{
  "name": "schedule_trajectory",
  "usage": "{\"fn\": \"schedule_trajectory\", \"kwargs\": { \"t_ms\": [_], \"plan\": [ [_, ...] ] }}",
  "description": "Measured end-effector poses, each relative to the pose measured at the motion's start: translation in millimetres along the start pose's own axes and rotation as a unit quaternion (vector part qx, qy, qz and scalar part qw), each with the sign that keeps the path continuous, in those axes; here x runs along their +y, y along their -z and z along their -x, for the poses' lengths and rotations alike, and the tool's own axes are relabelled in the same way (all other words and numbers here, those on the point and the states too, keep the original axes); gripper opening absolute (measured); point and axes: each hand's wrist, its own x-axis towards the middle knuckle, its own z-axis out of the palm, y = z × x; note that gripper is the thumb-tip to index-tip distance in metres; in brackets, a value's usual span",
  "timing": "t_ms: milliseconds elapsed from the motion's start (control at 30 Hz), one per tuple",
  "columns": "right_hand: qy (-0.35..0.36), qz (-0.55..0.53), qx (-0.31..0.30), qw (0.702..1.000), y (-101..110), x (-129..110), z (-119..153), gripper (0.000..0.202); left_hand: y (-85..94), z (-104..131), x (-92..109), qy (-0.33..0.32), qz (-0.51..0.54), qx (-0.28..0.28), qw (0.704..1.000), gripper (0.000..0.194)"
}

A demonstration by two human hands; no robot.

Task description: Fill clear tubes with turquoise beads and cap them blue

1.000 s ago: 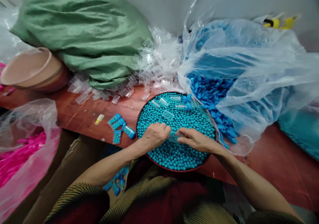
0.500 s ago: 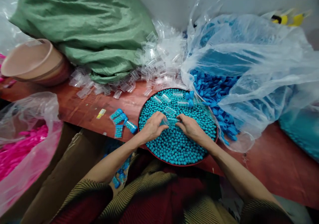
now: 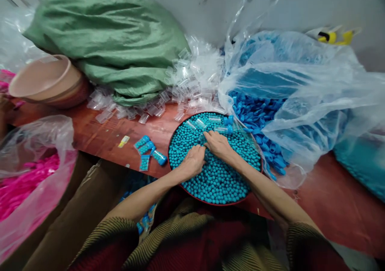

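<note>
Over a round red-rimmed tray (image 3: 170, 158) of turquoise beads (image 3: 222, 182), my two hands are close together. My left hand (image 3: 193, 161) is closed around a clear plastic tube (image 3: 206, 155), most of which its fingers hide. Just above and to the right, my right hand (image 3: 218, 143) has its fingers bent and closed at the tips; what they grip is hidden. More clear tubes (image 3: 200, 123) lie on the beads at the tray's far side, with a blue-capped tube (image 3: 224, 129) beside them.
Bead-filled tubes with blue caps (image 3: 158, 157) lie left of the tray. Loose clear tubes (image 3: 192, 92) pile behind it, near a green sack (image 3: 114, 42). Blue caps (image 3: 255, 110) spill from a plastic bag (image 3: 300, 78). A tan basin (image 3: 45, 80) and pink pieces (image 3: 30, 174) are left.
My right hand has moved left and up, over the tube that lay in the tray's middle. My left hand has turned and closed further, lower beside it. The view has shifted slightly.
</note>
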Motion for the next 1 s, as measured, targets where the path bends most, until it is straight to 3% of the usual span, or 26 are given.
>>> {"fn": "schedule_trajectory", "kwargs": {
  "t_ms": [167, 233, 333, 467, 567, 633, 733, 867, 1000],
  "plan": [
    [0.028, -0.091, 0.006, 0.995, -11.2, 10.9, -1.7, 0.032, -7.0, 1.7, -6.7, -0.032, -0.049, 0.074, 0.996, 0.023],
    [0.043, -0.180, -0.017, 0.983, -10.7, 13.5, 2.2, 0.026, -9.5, -0.2, -9.1, -0.065, -0.058, 0.071, 0.994, 0.025],
    [0.039, -0.243, -0.060, 0.967, -5.2, 12.1, 6.1, 0.037, -10.0, -4.6, -9.7, -0.082, -0.044, 0.040, 0.995, 0.028],
    [-0.010, -0.156, -0.067, 0.985, 6.7, 8.0, 2.6, 0.037, -2.9, -7.8, -6.3, -0.046, -0.012, 0.015, 0.999, 0.042],
    [-0.047, -0.066, 0.011, 0.997, 15.0, 1.0, -14.3, 0.035, 4.1, -9.8, -4.1, -0.015, -0.001, -0.006, 1.000, 0.061],
    [-0.012, -0.035, 0.050, 0.998, 16.5, -8.5, -33.2, 0.029, 6.4, -11.2, -3.2, 0.005, -0.002, -0.029, 1.000, 0.059],
    [0.049, 0.008, 0.044, 0.998, 12.1, -24.2, -62.8, 0.035, 4.5, -9.7, -2.7, 0.020, -0.007, -0.040, 0.999, 0.045],
    [0.058, 0.051, 0.017, 0.997, 4.4, -27.0, -73.4, 0.034, -1.8, 0.4, -4.7, 0.002, -0.017, 0.012, 1.000, 0.037],
    [0.088, 0.032, -0.016, 0.996, 1.5, -10.5, -45.5, 0.030, -3.3, 6.7, -10.0, -0.016, -0.057, 0.093, 0.994, 0.034]
  ]
}}
